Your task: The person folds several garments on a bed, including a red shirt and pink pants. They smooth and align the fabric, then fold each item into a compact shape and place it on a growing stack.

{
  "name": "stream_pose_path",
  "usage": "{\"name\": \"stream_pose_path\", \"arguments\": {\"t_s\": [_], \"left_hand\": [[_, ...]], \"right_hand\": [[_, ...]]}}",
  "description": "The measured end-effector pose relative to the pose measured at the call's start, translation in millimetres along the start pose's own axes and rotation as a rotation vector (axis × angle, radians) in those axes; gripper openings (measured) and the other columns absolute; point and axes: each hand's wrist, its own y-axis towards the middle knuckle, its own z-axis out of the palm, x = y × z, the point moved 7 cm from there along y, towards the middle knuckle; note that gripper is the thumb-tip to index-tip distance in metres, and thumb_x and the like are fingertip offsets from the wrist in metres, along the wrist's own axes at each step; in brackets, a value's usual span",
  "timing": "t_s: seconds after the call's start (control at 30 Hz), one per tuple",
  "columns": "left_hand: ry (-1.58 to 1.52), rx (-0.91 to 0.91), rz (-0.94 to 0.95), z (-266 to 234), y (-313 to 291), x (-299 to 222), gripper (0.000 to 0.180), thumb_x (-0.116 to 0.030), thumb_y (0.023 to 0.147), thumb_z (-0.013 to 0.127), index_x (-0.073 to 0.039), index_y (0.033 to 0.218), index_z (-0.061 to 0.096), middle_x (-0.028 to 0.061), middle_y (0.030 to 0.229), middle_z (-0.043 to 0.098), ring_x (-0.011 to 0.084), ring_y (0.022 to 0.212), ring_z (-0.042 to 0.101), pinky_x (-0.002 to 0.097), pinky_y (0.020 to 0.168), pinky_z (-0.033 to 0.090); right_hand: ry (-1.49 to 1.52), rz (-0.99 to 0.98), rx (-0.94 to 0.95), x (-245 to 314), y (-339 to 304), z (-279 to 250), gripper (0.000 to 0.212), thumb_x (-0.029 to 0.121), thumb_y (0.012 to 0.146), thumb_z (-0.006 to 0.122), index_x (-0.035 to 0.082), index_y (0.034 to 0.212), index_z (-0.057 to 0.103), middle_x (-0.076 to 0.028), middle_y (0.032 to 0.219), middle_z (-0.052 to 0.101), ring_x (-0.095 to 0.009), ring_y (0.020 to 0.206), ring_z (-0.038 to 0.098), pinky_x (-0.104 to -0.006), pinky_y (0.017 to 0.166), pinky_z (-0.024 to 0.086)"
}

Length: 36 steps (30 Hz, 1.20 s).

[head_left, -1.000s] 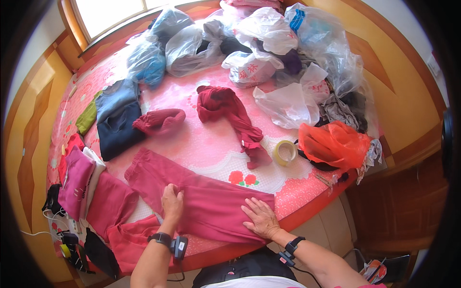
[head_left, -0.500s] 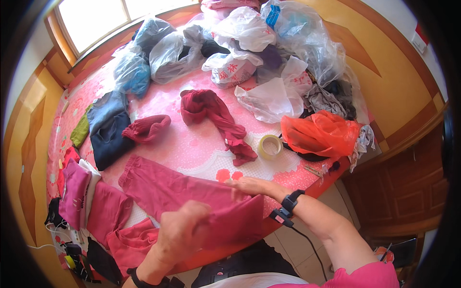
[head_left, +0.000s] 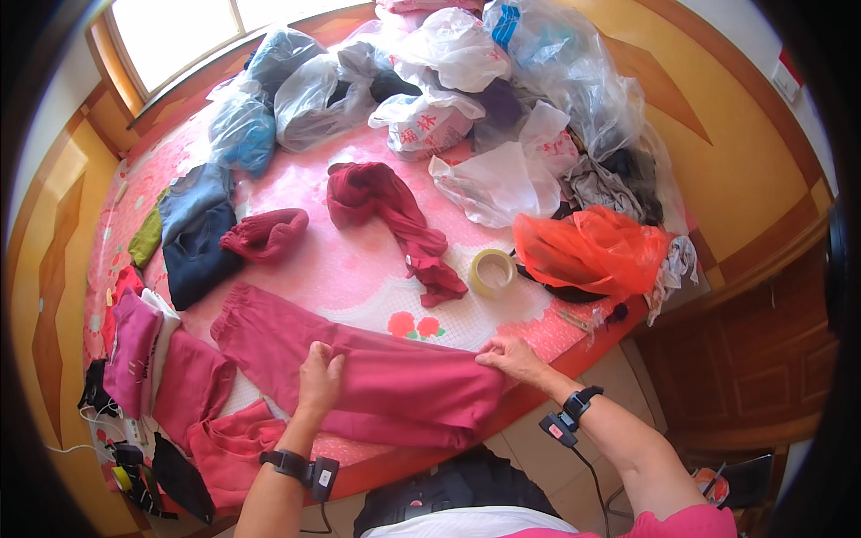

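A pair of dark pink trousers (head_left: 404, 386) lies lengthwise across the near edge of the bed, its gathered elastic end at the left. My left hand (head_left: 321, 384) is on the trousers near their middle, fingers curled in and closed on the upper layer of cloth. At the right end, my right hand (head_left: 515, 360) pinches the upper corner of the fabric between thumb and fingers. Both wrists carry black straps with small boxes. Beyond the trousers lie a crumpled dark red garment (head_left: 381, 211) and a bunched, ribbed red knit piece (head_left: 265, 235).
At the left are folded dark blue clothes (head_left: 199, 260), a purple folded garment (head_left: 133, 350) and pink clothing (head_left: 190, 377). A tape roll (head_left: 492, 272) sits by a red plastic bag (head_left: 587, 251). Stuffed plastic bags (head_left: 430, 125) line the far side. Cables (head_left: 99, 421) lie near left.
My right hand has gone from flat and open to pinching the trousers' right corner. My left hand has moved left and up over the cloth. The trousers' right end is spread flatter.
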Motion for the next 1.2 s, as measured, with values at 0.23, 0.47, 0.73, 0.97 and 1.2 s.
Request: {"name": "stream_pose_path", "arguments": {"t_s": [0.23, 0.47, 0.73, 0.97, 1.2], "left_hand": [[-0.188, 0.046, -0.259, 22, 12, 43, 0.023, -0.015, 0.094, 0.072, 0.001, 0.107, 0.062, 0.0064, 0.093, 0.069, 0.0133, 0.084, 0.064, 0.0299, 0.077, 0.053], [-0.615, 0.108, -0.575, 29, 9, 16, 0.013, -0.012, 0.1, 0.065, -0.003, 0.108, 0.063, 0.007, 0.097, 0.07, 0.0147, 0.085, 0.067, 0.0301, 0.074, 0.057], [-0.899, 0.391, -0.19, 39, -19, -212, 0.025, -0.007, 0.103, 0.058, 0.0, 0.127, 0.06, 0.0073, 0.108, 0.07, 0.0159, 0.094, 0.07, 0.0315, 0.08, 0.06], [-1.272, 0.711, -0.247, 44, -30, -242, 0.024, -0.006, 0.104, 0.057, 0.0, 0.127, 0.06, 0.0082, 0.11, 0.07, 0.015, 0.096, 0.07, 0.0288, 0.084, 0.058], [-0.796, 0.504, -0.359, 62, -9, -60, 0.016, -0.009, 0.103, 0.058, -0.002, 0.116, 0.065, 0.0055, 0.103, 0.071, 0.0133, 0.089, 0.068, 0.0291, 0.078, 0.058]], "right_hand": [[-0.547, -0.556, -0.42, 58, -63, 18, 0.031, 0.024, 0.085, 0.077, 0.005, 0.105, 0.065, -0.014, 0.093, 0.062, -0.032, 0.085, 0.064, -0.0416, 0.074, 0.053], [-0.722, -0.522, -0.372, 62, -108, 81, 0.065, 0.05, 0.069, 0.086, 0.004, 0.107, 0.06, -0.011, 0.096, 0.056, -0.03, 0.09, 0.058, -0.0427, 0.078, 0.047], [-0.743, -0.266, -0.452, 41, -105, 93, 0.059, 0.049, 0.078, 0.078, 0.004, 0.11, 0.06, -0.014, 0.104, 0.056, -0.033, 0.102, 0.055, -0.0459, 0.085, 0.045], [-0.201, 0.01, -0.789, -22, -160, 58, 0.03, 0.017, 0.087, 0.073, 0.007, 0.11, 0.059, -0.018, 0.1, 0.067, -0.043, 0.095, 0.065, -0.0499, 0.077, 0.052], [-0.419, 0.026, -0.871, -32, -175, 74, 0.026, 0.014, 0.088, 0.071, 0.008, 0.11, 0.058, -0.017, 0.097, 0.068, -0.042, 0.089, 0.068, -0.0497, 0.075, 0.054]]}}
